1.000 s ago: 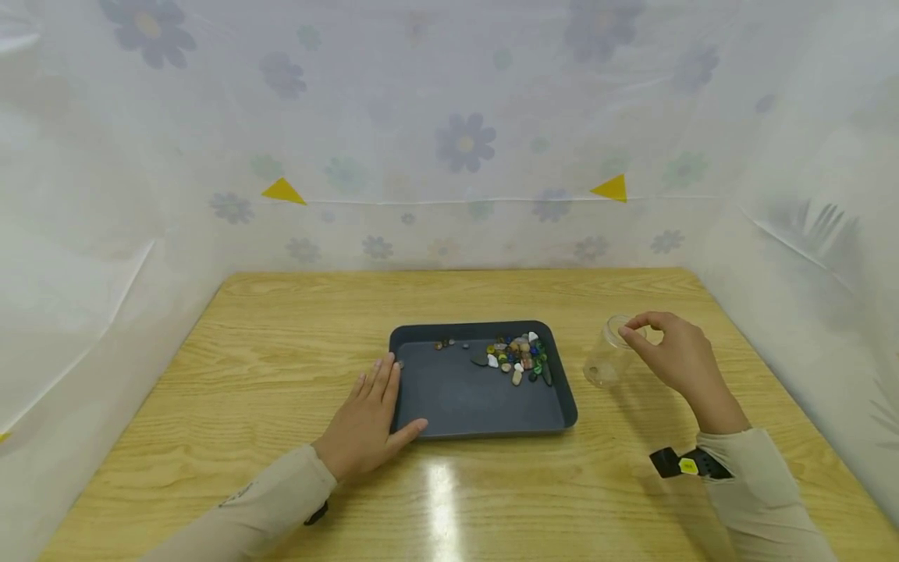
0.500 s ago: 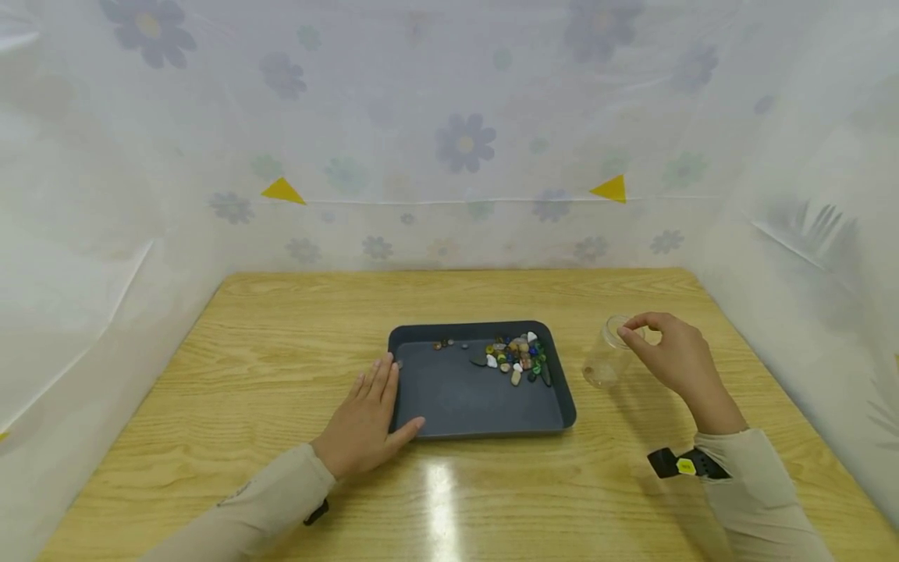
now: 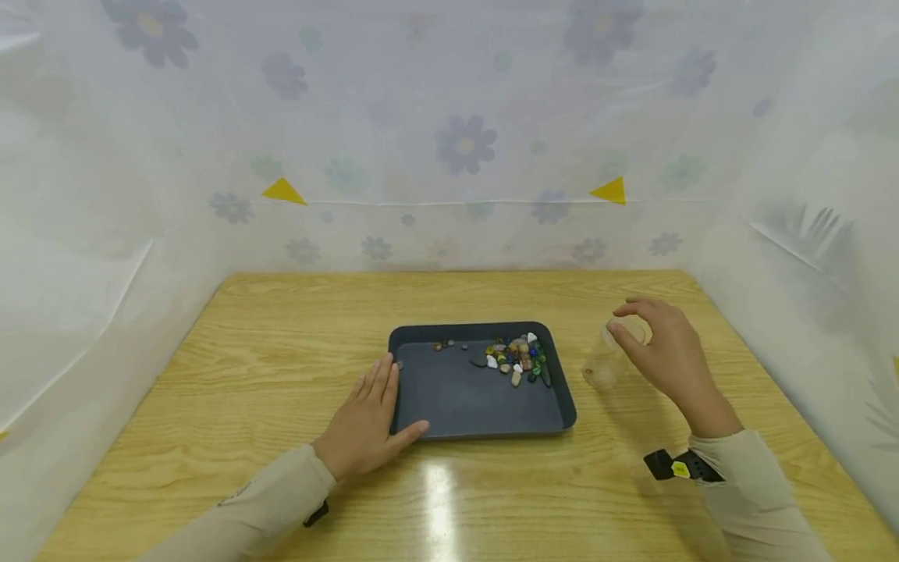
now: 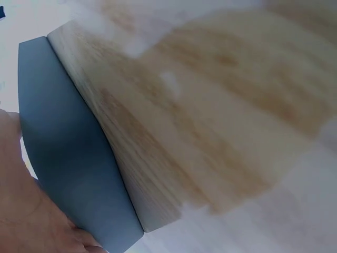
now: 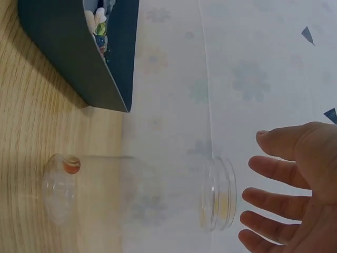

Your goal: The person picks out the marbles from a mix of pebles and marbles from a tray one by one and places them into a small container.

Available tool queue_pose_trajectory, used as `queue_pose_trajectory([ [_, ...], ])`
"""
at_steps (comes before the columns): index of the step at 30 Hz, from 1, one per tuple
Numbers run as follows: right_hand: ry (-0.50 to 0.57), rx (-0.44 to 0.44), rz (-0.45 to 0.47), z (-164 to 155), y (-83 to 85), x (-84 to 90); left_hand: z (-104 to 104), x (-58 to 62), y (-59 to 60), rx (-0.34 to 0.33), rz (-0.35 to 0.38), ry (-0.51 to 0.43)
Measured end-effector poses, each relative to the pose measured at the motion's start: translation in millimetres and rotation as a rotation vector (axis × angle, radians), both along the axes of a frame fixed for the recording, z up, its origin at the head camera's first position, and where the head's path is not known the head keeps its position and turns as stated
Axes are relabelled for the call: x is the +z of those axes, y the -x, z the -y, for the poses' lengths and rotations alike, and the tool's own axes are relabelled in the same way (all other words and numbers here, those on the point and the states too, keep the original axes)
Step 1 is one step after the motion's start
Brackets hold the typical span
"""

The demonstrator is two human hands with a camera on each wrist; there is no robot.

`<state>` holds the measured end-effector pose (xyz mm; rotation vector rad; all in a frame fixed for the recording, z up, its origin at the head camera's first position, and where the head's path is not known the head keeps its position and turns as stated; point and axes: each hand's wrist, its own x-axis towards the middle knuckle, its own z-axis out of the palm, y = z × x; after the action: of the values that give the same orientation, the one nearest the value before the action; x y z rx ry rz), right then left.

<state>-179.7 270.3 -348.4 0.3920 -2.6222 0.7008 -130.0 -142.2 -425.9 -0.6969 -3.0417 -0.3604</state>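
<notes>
A dark grey tray [image 3: 477, 410] lies on the table with a heap of coloured marbles and pebbles [image 3: 521, 357] in its far right part. My left hand [image 3: 365, 421] rests with straight fingers along the tray's left rim, thumb over the near edge. To the right of the tray stands a clear glass jar [image 5: 217, 195], upright and without a lid. One orange-brown striped marble [image 5: 71, 165] lies at its bottom. Over the jar's mouth is my right hand [image 3: 667, 355], thumb and fingers parted, holding nothing; the right wrist view shows its fingertips just beyond the rim.
Several small stones [image 3: 439, 346] lie near the tray's far left edge, and a clear piece [image 3: 400, 364] sits by the left fingertips. The wooden table [image 3: 281, 336] is enclosed by pale flowered sheets [image 3: 463, 226] at the back and both sides.
My right thumb and fingers, close together at the jar's mouth before, have spread apart, and the hand has shifted slightly up and left. The left hand and tray stay where they were.
</notes>
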Motion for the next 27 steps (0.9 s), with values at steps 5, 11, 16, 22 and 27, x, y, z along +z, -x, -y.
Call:
queue_pose_trajectory([
  [5, 0.000, 0.095, -0.108, 18.4, -0.4, 2.5, -0.7, -0.3, 1.9, 0.002, 0.005, 0.001],
  [11, 0.002, 0.241, -0.086, 41.4, 2.9, -10.5, -0.8, -0.6, 3.3, 0.006, 0.010, 0.009],
  [16, -0.024, 0.284, -0.017, 54.4, 8.1, -32.5, -1.5, -0.8, 4.4, 0.008, 0.017, 0.004],
  [22, -0.056, 0.245, 0.065, 59.7, 13.1, -59.0, -1.5, -1.0, 3.3, 0.006, 0.021, -0.004],
  [27, -0.112, 0.176, 0.156, 61.9, 12.0, -75.0, -1.4, -1.0, 0.7, 0.007, 0.016, -0.003],
])
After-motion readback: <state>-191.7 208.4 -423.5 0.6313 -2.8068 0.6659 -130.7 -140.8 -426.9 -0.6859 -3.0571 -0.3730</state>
